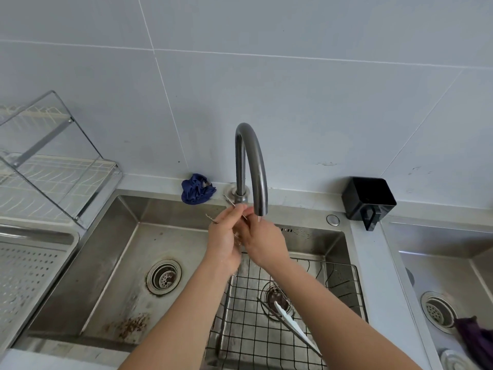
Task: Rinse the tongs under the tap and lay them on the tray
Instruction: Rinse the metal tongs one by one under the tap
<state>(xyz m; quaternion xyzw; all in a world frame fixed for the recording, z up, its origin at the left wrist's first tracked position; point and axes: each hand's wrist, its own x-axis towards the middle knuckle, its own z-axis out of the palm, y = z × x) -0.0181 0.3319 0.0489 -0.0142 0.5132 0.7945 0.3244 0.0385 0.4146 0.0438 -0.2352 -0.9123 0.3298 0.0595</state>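
Note:
Small metal tongs [229, 202] are held up just left of the grey tap's spout [261, 206], their two serrated tips sticking out to the upper left. My left hand [225, 240] grips them from below. My right hand [262, 243] pinches the tongs' other end right under the spout. The hands hide the middle of the tongs. Water runs down between my hands toward the wire basket [341, 268]. The perforated steel tray [32, 265] lies on the counter at the far left.
A double steel sink [128, 241] lies below, with a drain on the left. A second utensil [290, 324] rests in the wire basket. A dish rack [53, 161] stands at the back left, with a blue cloth [196, 189] and a black holder [368, 201] along the wall.

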